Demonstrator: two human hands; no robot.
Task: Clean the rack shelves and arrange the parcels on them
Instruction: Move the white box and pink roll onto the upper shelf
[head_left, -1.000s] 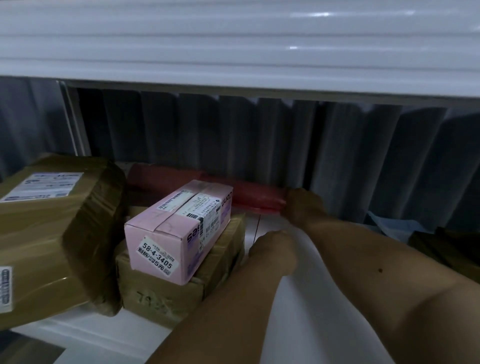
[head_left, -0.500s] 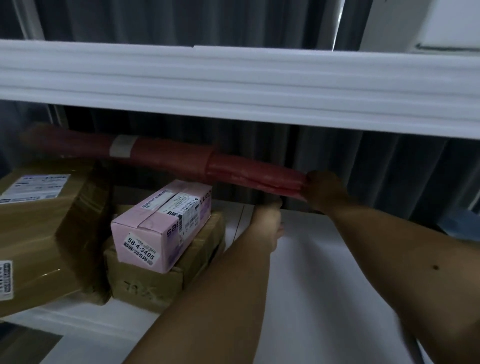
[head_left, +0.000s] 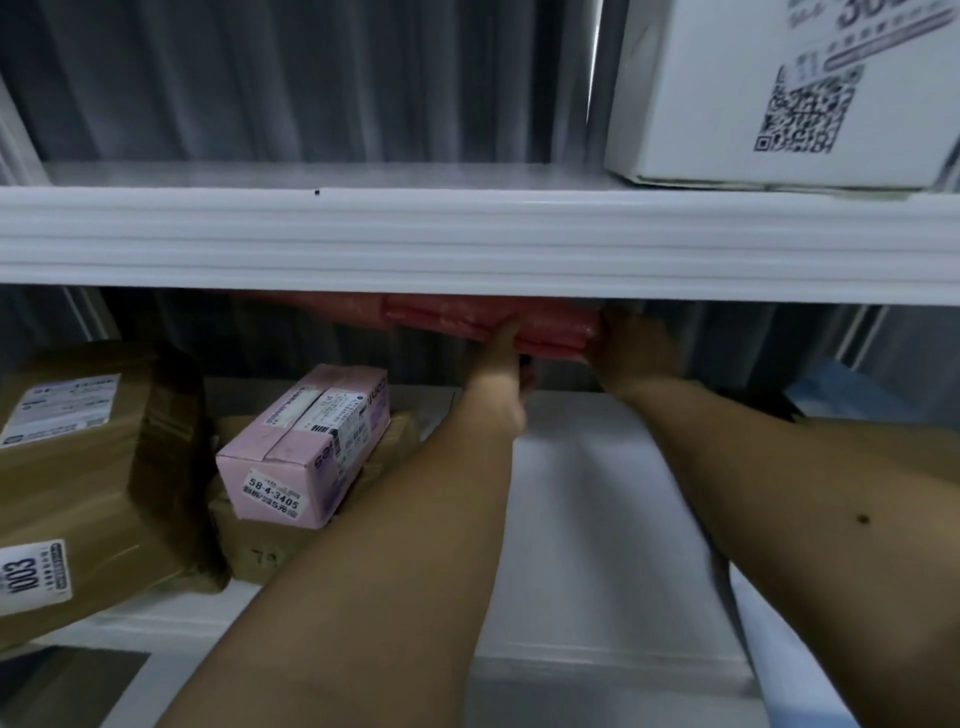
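Both hands grip long glossy red parcel; left hand; right hand

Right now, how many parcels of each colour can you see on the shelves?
Brown: 2, the big taped parcel and the box under the pink one
Pink: 1, the pink box
Red: 1, the long red parcel both hands hold
White: 1, the white box on the upper shelf
Total: 5

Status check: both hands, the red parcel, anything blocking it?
Both hands, left and right, grip the red parcel. Parcel raised just under upper shelf edge. Pink box sits below, clear.
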